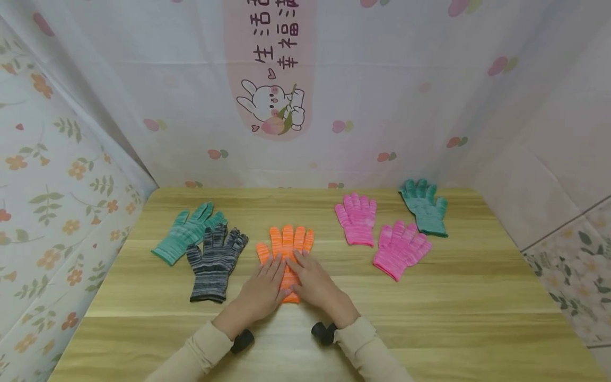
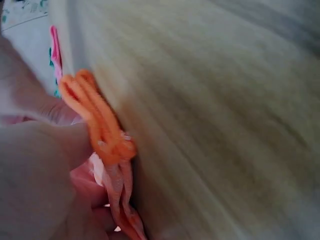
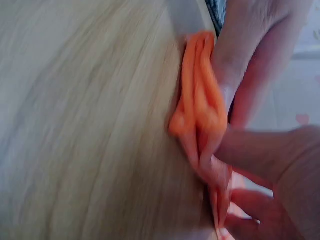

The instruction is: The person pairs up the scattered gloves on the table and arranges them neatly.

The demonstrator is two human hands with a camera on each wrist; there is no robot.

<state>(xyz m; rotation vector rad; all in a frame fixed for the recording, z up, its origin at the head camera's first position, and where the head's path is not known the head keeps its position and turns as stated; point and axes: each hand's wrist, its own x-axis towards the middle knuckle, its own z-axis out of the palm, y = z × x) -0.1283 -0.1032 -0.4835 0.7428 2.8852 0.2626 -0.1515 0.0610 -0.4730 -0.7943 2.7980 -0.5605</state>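
Observation:
Both hands rest on orange knit gloves lying fingers-away in the middle of the wooden table. My left hand lies on their left side with straight fingers, my right hand on their right side; the thumbs come close together over the lower palm. Layered orange cuff edges show in the left wrist view, looking like one glove on another. In the right wrist view the cuff bulges slightly off the wood, under the thumbs. Much of the palm area is hidden beneath the hands.
Left of the hands, a black-grey glove overlaps a green glove. To the right lie two pink gloves, one farther back and one nearer. Another green glove is at the back right. Patterned cloth hangs behind the table.

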